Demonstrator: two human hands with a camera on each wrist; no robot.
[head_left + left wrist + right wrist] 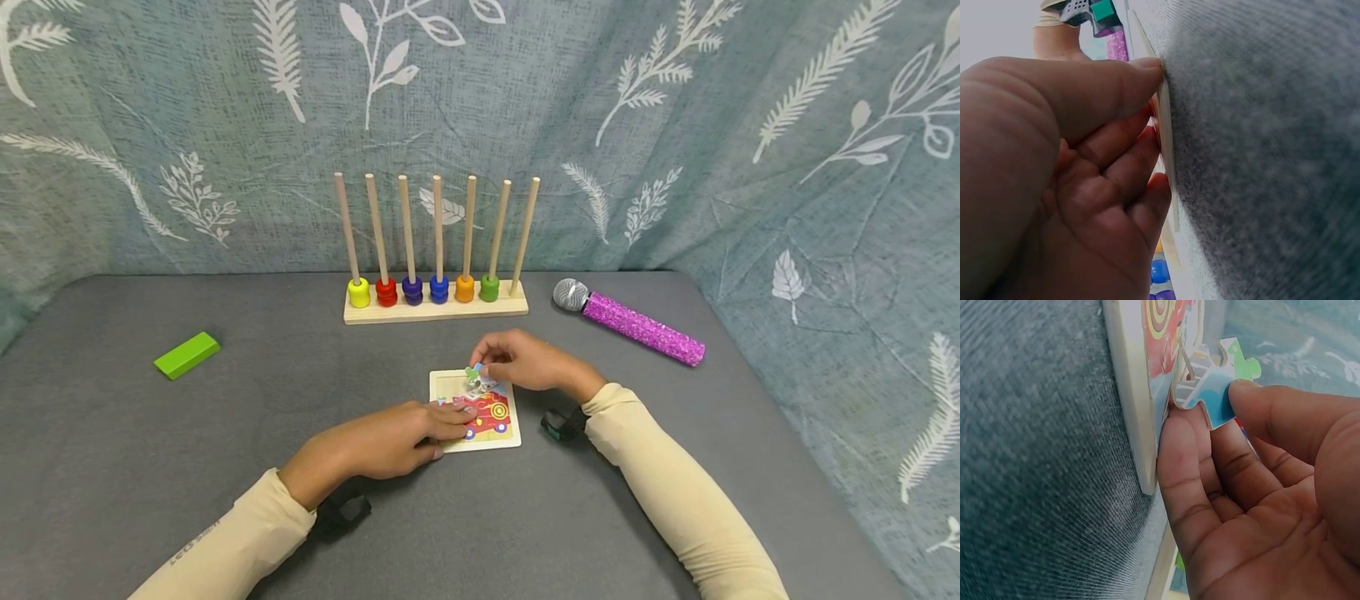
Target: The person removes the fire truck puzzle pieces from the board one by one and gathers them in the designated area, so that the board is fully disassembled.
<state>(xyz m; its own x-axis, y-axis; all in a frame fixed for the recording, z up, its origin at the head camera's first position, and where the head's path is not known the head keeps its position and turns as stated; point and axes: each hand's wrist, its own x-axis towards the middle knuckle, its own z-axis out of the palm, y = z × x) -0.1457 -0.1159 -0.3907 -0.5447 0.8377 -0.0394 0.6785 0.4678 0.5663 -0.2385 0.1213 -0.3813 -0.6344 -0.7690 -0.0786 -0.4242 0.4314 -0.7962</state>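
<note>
In the head view, a square wooden jigsaw puzzle (pixel 493 423) with a red vehicle picture lies on the table. Its upper left part shows bare wood. My right hand (pixel 525 360) pinches a puzzle piece (pixel 1216 387) between thumb and fingers, tilted over the upper right of the board; the piece is blue, white and green. My left hand (pixel 397 435) rests on the puzzle's left side with its fingers laid fairly straight across the picture. In the left wrist view the left thumb (pixel 1141 72) touches the board's edge.
Behind the puzzle stands a wooden peg rack (pixel 435 312) with coloured beads at the feet of its tall pegs. A glittery purple microphone (pixel 641 327) lies at the back right, and a green block (pixel 187 356) at the left. A patterned curtain (pixel 480 100) hangs behind the grey table (pixel 300 375).
</note>
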